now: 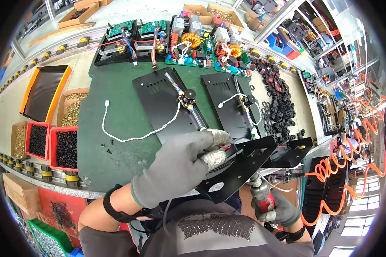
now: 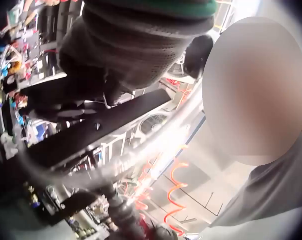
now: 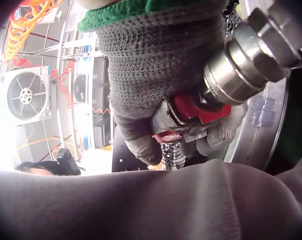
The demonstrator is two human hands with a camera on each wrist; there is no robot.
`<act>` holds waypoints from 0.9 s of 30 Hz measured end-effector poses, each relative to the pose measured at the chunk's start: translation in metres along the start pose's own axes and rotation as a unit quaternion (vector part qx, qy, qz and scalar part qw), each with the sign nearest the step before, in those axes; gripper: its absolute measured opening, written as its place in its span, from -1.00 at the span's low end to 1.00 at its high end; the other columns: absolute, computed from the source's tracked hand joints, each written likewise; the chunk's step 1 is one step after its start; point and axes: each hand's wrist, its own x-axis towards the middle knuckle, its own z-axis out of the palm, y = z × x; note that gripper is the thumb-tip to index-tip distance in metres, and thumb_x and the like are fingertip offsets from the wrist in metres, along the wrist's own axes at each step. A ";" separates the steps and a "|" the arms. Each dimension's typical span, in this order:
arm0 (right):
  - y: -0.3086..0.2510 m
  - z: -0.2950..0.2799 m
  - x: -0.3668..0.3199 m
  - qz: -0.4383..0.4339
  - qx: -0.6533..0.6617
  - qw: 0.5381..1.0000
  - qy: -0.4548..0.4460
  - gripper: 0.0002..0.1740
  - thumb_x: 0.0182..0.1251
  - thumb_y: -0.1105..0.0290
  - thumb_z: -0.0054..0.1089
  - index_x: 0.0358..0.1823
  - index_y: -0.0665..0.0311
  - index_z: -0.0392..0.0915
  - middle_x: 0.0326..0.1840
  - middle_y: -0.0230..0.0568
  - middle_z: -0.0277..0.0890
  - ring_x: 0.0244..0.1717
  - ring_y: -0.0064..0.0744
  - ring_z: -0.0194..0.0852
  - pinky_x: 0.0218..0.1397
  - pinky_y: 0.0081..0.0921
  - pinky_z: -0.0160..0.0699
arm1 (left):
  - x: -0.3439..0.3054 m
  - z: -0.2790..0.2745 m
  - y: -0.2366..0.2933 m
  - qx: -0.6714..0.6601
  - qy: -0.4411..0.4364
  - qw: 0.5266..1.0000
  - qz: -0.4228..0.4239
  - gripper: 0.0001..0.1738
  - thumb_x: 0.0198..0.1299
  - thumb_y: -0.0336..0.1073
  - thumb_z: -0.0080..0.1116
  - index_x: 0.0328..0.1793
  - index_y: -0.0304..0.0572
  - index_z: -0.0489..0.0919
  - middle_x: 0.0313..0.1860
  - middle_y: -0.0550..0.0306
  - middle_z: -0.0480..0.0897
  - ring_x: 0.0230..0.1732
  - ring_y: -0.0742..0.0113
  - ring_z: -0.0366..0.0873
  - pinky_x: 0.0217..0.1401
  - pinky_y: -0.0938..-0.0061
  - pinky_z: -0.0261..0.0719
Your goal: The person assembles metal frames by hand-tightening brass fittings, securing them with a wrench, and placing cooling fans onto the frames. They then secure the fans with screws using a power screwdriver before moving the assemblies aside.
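My left hand (image 1: pixel 176 165), in a grey glove with whitish fingertips, grips a black metal panel (image 1: pixel 248 165) near its bent-up front flange. A metal pipe with a brass valve and black knob (image 1: pixel 188 97) runs along this panel, and a white twisted wire (image 1: pixel 135 139) trails left from it. Curled round a red and silver pneumatic driver (image 1: pixel 263 197) is my gloved right hand (image 1: pixel 283 210), below the flange. The driver's metal end shows large in the right wrist view. A second black panel (image 1: pixel 221 96) with a similar pipe lies to the right.
Green circuit boards with copper coils (image 1: pixel 191 40) line the back of the green mat (image 1: pixel 116 85). Red bins of black screws (image 1: pixel 66 147) stand at left. Black rings and knobs (image 1: pixel 278 103) are heaped at right, near a coiled orange air hose (image 1: pixel 326 171).
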 end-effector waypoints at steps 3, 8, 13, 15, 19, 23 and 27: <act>-0.002 0.002 0.000 -0.016 0.005 1.000 0.001 -0.19 -0.13 0.46 0.56 0.26 0.38 0.40 -0.10 -0.37 0.48 -0.16 -0.61 0.37 -0.07 -0.57 0.42 | 0.001 0.003 -0.002 -0.107 0.000 0.992 -0.065 -0.64 0.33 -0.49 0.19 0.24 -0.40 0.59 0.00 0.10 0.69 -0.01 0.50 0.60 0.09 0.55 0.58; -0.009 0.010 0.000 -0.023 -0.004 0.999 0.029 -0.26 -0.17 0.44 0.56 0.13 0.41 0.45 -0.16 -0.31 0.51 -0.21 -0.53 0.44 -0.13 -0.55 0.47 | 0.006 0.000 0.011 -0.164 -0.008 0.977 -0.136 -0.64 0.36 -0.49 0.15 0.25 -0.45 0.57 0.02 0.13 0.67 0.00 0.53 0.57 0.07 0.59 0.57; -0.008 -0.001 -0.004 -0.026 -0.062 0.998 0.017 -0.23 -0.09 0.42 0.56 0.23 0.41 0.44 -0.07 -0.33 0.50 -0.14 -0.54 0.38 0.00 -0.53 0.42 | 0.004 0.004 0.006 -0.140 -0.029 0.980 -0.140 -0.63 0.34 -0.53 0.13 0.26 -0.46 0.57 0.00 0.16 0.67 -0.03 0.55 0.56 0.06 0.60 0.56; -0.010 -0.007 -0.005 0.005 -0.138 0.990 0.010 -0.29 -0.08 0.39 0.57 0.16 0.40 0.48 -0.09 -0.32 0.51 -0.12 -0.52 0.40 0.05 -0.50 0.44 | 0.004 0.003 0.001 -0.139 -0.039 0.980 -0.133 -0.63 0.34 -0.55 0.12 0.26 -0.46 0.57 0.00 0.15 0.67 -0.03 0.55 0.56 0.06 0.60 0.56; -0.015 -0.001 -0.005 0.003 -0.146 0.989 0.037 -0.31 -0.10 0.36 0.59 0.12 0.38 0.49 -0.12 -0.32 0.52 -0.12 -0.52 0.41 0.06 -0.49 0.44 | 0.003 0.008 -0.012 -0.155 -0.014 0.983 -0.103 -0.62 0.28 -0.38 0.21 0.20 -0.40 0.61 -0.07 -0.17 0.73 -0.07 0.37 0.68 0.07 0.46 0.59; -0.026 0.008 -0.005 -0.008 -0.128 0.990 0.059 -0.34 -0.14 0.38 0.60 0.06 0.39 0.53 -0.16 -0.30 0.55 -0.18 -0.50 0.45 -0.03 -0.49 0.49 | 0.004 0.003 -0.005 -0.120 -0.048 0.984 -0.120 -0.62 0.34 -0.54 0.12 0.27 -0.45 0.56 0.04 0.10 0.68 0.00 0.51 0.57 0.13 0.56 0.55; -0.026 -0.003 -0.014 0.020 -0.163 0.985 0.051 -0.37 -0.19 0.44 0.60 0.01 0.41 0.56 -0.19 -0.27 0.58 -0.18 -0.48 0.52 -0.04 -0.48 0.54 | 0.003 -0.009 -0.001 -0.041 -0.096 0.991 -0.078 -0.57 0.39 -0.43 0.11 0.35 -0.42 0.52 0.11 0.02 0.66 0.11 0.42 0.55 0.25 0.50 0.49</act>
